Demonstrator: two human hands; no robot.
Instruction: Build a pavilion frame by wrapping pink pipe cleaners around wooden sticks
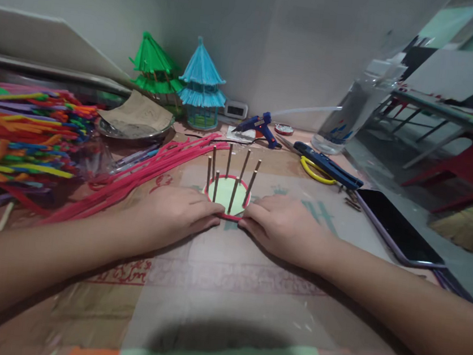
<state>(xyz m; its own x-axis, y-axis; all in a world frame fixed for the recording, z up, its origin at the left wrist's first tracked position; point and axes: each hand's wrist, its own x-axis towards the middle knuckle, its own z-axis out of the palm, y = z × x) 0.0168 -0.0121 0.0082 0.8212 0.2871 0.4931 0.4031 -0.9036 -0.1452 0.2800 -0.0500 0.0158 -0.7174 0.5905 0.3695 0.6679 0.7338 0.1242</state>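
A small pale-green round base point(227, 192) stands on the table with several thin brown sticks point(233, 194) upright around its edge. A red pipe cleaner point(232, 218) runs along the rim of the base. From the left, my left hand point(177, 210) closes its fingertips on the pipe cleaner at the front of the rim. Opposite it, my right hand point(284, 226) pinches the same pipe cleaner at the front right. A narrow gap separates the two hands. Fingertips partly hide the near edge of the base.
Loose pink-red pipe cleaners point(133, 180) and a multicoloured heap point(20, 130) lie left. Behind stand green point(153, 65) and blue pipe-cleaner pavilions point(202, 85) and a blue glue gun point(259, 126). Rightward are a pump bottle point(350, 113), blue-handled cutters point(327, 165), yellow-handled scissors point(316, 172) and a phone point(399, 227).
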